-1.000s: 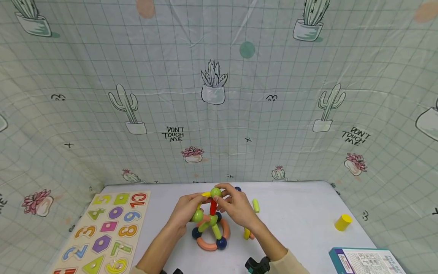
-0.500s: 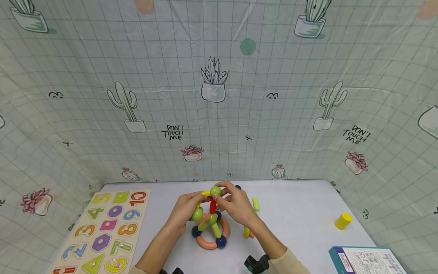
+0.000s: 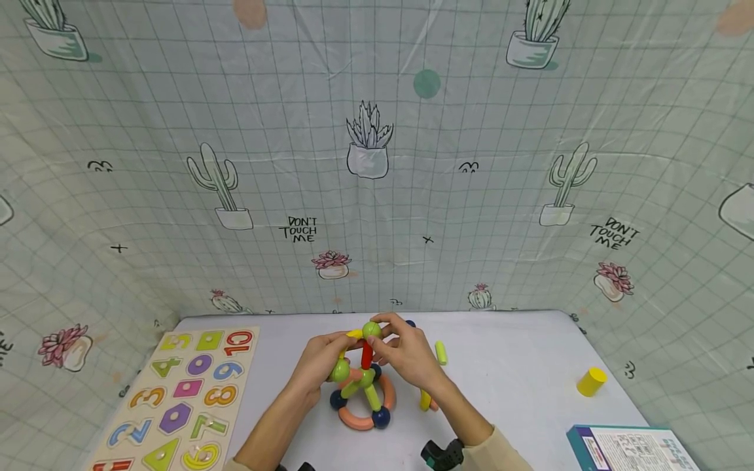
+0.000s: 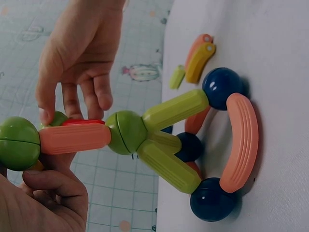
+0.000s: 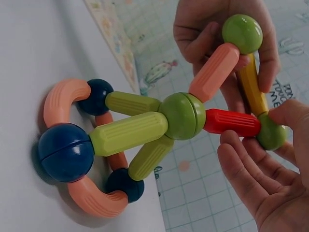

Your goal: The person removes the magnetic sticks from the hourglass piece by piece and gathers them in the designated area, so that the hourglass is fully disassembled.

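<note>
Toy structure (image 3: 362, 386) top pinched by both hands (image 3: 365, 360).

puzzle board (image 3: 182, 399) left, toy structure (image 3: 362, 383) centre, cylinder (image 3: 591, 381) right

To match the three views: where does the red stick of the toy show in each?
Head: red stick upright at centre, between the hands.
Left wrist: only a thin red edge, left of centre.
Right wrist: lying level, right of centre.
Shared landmark: the middle green ball.
</note>
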A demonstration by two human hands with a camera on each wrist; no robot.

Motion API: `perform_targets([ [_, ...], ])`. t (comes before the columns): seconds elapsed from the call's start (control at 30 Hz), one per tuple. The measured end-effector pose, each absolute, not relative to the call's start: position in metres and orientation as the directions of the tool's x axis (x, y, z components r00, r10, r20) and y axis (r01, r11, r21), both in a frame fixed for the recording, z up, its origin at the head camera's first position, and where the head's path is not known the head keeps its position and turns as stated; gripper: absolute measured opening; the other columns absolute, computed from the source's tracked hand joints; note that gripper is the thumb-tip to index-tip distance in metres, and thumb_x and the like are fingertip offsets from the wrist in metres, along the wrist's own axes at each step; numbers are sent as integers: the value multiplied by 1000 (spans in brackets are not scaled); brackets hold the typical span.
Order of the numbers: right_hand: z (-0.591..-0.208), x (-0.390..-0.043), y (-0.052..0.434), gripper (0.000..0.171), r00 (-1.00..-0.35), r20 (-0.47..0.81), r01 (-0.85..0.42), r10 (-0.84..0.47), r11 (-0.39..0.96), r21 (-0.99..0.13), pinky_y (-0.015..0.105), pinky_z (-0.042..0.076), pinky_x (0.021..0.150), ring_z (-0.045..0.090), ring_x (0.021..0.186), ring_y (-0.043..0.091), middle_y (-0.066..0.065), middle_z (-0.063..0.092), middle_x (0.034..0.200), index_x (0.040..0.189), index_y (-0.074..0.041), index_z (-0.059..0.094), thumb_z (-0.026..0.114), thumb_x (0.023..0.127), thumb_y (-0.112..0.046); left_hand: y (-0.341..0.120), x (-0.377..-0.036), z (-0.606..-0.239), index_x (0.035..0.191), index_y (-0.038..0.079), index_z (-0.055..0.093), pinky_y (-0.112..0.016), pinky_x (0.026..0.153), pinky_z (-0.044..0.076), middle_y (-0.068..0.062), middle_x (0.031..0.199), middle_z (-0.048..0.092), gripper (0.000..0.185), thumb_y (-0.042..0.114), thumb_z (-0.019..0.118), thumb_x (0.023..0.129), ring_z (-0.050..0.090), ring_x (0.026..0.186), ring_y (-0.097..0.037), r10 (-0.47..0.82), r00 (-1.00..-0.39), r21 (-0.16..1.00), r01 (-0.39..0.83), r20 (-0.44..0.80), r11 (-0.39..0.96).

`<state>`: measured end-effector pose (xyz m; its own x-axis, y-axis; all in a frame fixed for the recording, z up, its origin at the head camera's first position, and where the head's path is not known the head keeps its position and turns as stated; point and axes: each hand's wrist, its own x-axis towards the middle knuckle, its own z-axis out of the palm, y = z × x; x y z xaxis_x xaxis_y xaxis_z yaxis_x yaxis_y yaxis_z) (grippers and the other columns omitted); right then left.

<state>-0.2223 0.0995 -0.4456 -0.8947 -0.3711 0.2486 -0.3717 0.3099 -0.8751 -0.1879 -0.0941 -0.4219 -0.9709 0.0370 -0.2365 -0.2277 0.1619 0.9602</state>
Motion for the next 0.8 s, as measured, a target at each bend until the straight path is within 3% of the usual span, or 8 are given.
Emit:
perform_targets([
  [0.27,-447,-222,99,36,-907,231,-346,-353,309,-886,31,59,60,73,70,26,5,68,98,131,-17,57,68,97,-24,-95,-187,-423,121,8,73,-30,71,45,-8,126,66,37,33,58,98,55,110,-31,22,-972,960,-229,-235,161],
  [0.57,-445,-222,99,35,-908,229,-348,-352,325,-880,30,59,61,73,73,28,6,68,99,131,-18,57,68,97,-23,-95,-187,-422,119,8,73,-29,67,45,-9,124,66,35,30,58,97,55,108,-29,13,-971,961,-233,-238,151],
  [0.8,-445,-220,98,36,-900,242,-365,-362,324,-873,31,59,61,73,71,28,5,68,99,130,-17,58,69,97,-23,-94,-188,-422,125,5,69,-38,86,46,-6,119,71,39,30,56,98,55,111,-31,27,-972,962,-225,-231,156],
])
